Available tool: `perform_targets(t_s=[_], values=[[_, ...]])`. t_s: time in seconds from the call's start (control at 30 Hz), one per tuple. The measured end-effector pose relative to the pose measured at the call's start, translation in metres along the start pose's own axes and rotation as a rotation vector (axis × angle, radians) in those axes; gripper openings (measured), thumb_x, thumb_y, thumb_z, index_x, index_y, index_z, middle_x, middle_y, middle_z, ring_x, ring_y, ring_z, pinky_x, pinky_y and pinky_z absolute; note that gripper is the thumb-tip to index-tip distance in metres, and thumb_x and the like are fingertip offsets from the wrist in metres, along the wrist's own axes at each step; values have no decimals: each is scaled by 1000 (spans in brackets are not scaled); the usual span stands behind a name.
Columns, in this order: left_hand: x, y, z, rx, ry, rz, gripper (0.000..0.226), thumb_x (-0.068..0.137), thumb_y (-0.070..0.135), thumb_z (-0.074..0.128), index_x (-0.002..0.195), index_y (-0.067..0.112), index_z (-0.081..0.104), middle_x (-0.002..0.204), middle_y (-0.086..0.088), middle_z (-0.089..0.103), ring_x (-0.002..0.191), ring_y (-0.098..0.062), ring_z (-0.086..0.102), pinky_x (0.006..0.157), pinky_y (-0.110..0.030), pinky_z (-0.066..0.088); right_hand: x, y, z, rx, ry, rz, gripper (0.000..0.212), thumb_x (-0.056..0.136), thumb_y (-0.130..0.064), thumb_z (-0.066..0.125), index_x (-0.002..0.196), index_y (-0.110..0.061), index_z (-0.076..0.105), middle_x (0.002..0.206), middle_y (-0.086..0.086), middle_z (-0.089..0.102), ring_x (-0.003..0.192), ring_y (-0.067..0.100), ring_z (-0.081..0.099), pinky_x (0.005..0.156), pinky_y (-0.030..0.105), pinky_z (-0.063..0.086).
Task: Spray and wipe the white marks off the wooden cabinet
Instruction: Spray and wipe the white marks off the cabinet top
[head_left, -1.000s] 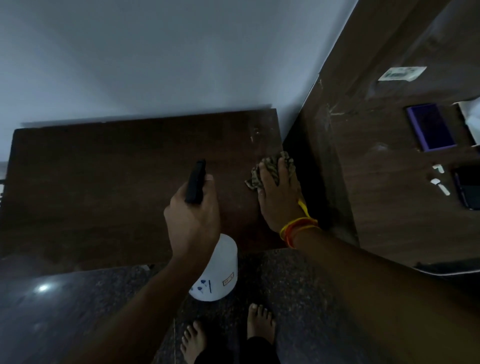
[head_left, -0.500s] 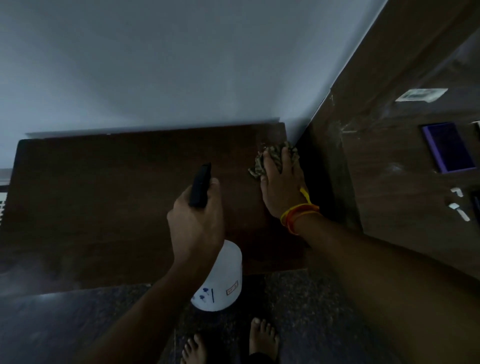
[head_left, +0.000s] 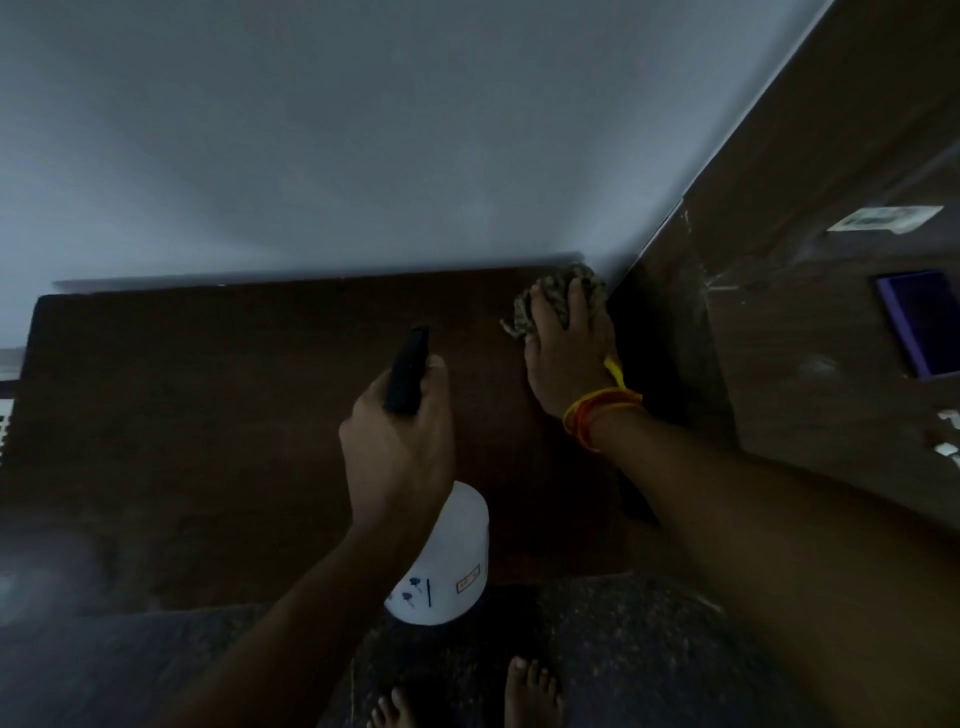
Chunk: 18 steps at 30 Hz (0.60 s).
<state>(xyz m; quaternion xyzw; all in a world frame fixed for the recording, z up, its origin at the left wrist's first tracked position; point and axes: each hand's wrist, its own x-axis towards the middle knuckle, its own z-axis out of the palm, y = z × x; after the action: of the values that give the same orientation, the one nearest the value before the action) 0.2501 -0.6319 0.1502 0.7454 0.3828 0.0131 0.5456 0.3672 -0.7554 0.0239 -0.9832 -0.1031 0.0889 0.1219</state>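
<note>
A dark wooden cabinet (head_left: 218, 415) fills the middle of the view, its top running back to a white wall. My left hand (head_left: 400, 457) grips a white spray bottle (head_left: 447, 566) by its black trigger head, held above the cabinet's front edge. My right hand (head_left: 566, 358) presses a crumpled patterned cloth (head_left: 545, 296) flat on the cabinet top at its far right corner, against the wall. Red and yellow threads circle that wrist. White marks (head_left: 701, 270) show on the taller wooden surface to the right.
A higher wooden counter (head_left: 810, 338) rises on the right, carrying a purple tray (head_left: 919, 322), a paper slip (head_left: 883, 218) and small white pieces (head_left: 948, 431). Dark speckled stone floor (head_left: 623, 649) lies below, with my bare feet at the bottom edge.
My right hand has slid the cloth away from me along the cabinet top into the far right corner. The left hand with the bottle has stayed roughly in place.
</note>
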Motion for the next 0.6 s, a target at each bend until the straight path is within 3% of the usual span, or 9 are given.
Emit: perform_targets(t_s=[0.13, 0.33, 0.6], values=[[5, -5, -6, 14, -20, -20, 30, 96, 40, 52, 74, 19, 54, 66, -11, 58, 58, -28, 57, 58, -53, 55, 8, -2, 5, 6, 39, -4, 59, 92, -31, 45, 148, -28, 25, 157, 18, 10, 142, 43, 9, 117, 51, 11], [13, 1, -10, -19, -5, -20, 32, 96, 40, 52, 75, 16, 56, 76, -26, 64, 68, -46, 62, 60, -55, 55, 1, -4, 7, -2, 39, 12, 58, 92, -32, 43, 147, -28, 25, 157, 17, 9, 142, 42, 9, 116, 49, 9], [22, -10, -27, -25, -2, 3, 29, 97, 37, 51, 75, 18, 55, 65, -16, 58, 56, -28, 55, 55, -40, 50, 46, -16, -1, -8, 65, 96, 56, 91, -31, 44, 145, -24, 31, 154, 22, 16, 139, 47, 15, 116, 53, 9]])
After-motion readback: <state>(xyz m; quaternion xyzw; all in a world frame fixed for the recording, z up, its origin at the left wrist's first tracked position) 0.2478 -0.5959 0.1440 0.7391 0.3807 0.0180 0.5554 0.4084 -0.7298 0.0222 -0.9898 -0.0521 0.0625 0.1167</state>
